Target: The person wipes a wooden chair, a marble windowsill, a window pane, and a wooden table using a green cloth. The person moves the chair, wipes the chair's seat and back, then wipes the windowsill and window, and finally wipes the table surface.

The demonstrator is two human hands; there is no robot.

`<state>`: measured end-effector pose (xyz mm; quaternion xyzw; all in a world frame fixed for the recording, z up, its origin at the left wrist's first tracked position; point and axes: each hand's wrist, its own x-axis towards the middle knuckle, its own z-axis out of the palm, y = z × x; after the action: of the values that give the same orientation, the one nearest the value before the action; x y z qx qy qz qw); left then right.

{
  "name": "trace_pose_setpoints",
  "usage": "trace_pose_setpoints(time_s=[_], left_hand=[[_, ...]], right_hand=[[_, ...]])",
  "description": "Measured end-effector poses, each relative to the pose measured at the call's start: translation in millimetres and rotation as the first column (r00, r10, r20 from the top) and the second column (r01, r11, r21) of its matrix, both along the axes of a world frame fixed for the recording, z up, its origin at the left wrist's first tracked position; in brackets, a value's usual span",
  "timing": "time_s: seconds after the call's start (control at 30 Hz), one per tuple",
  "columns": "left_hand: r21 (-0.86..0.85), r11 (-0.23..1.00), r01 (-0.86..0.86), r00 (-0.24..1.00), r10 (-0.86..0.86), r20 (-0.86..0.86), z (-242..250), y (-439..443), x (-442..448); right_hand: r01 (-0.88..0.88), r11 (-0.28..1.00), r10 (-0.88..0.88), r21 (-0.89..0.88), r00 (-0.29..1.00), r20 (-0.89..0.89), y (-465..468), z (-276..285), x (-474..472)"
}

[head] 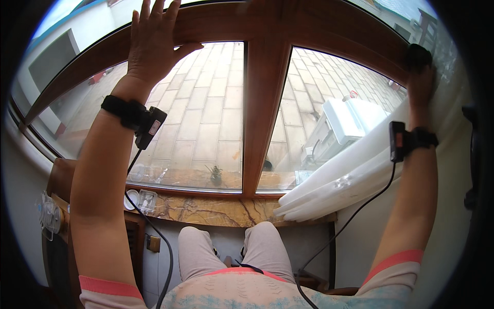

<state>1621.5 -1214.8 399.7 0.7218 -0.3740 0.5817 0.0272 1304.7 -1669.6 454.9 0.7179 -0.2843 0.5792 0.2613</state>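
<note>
My left hand [154,46] is raised at the upper left with fingers spread, against or just in front of the wooden window frame [266,96]; contact cannot be told. It holds nothing. My right hand [421,83] is up at the right edge, beside the frame and the white sheer curtain [347,170]. A dark, rounded object [418,57] is at its fingers; what it is and how it is held are unclear. Each wrist wears a black strap with a small cabled device, the left one [148,125] and the right one [397,141].
Below the glass runs a brown marble windowsill [208,210], with a clear plastic container [147,201] and a white round dish [131,199] at its left. Clear plastic items [50,216] stand farther left. Outside lie paving and a white appliance-like unit [343,119]. Black cables hang from both wrists.
</note>
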Motion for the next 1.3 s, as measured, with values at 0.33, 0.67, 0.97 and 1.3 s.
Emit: trace_pose_setpoints(time_s=[0.33, 0.67, 0.97, 1.3], left_hand=[[-0.057, 0.996, 0.066, 0.983, -0.056, 0.174, 1, -7, 9], [0.002, 0.996, 0.093, 0.98, -0.092, 0.179, -3, 2, 12], [-0.002, 0.985, 0.175, 0.947, -0.168, 0.273, -2, 3, 24], [0.008, 0.977, 0.213, 0.917, -0.203, 0.344, -4, 7, 33]], right_hand=[[-0.457, 0.823, 0.401, -0.337, 0.888, -0.223, 93, -58, 76], [-0.281, 0.956, 0.293, -0.088, 0.938, 0.184, -85, -57, -17], [-0.288, 0.943, 0.303, -0.166, 0.95, 0.073, -25, -91, 20], [0.018, 0.996, -0.025, -0.089, 0.996, -0.083, -161, -58, -110]])
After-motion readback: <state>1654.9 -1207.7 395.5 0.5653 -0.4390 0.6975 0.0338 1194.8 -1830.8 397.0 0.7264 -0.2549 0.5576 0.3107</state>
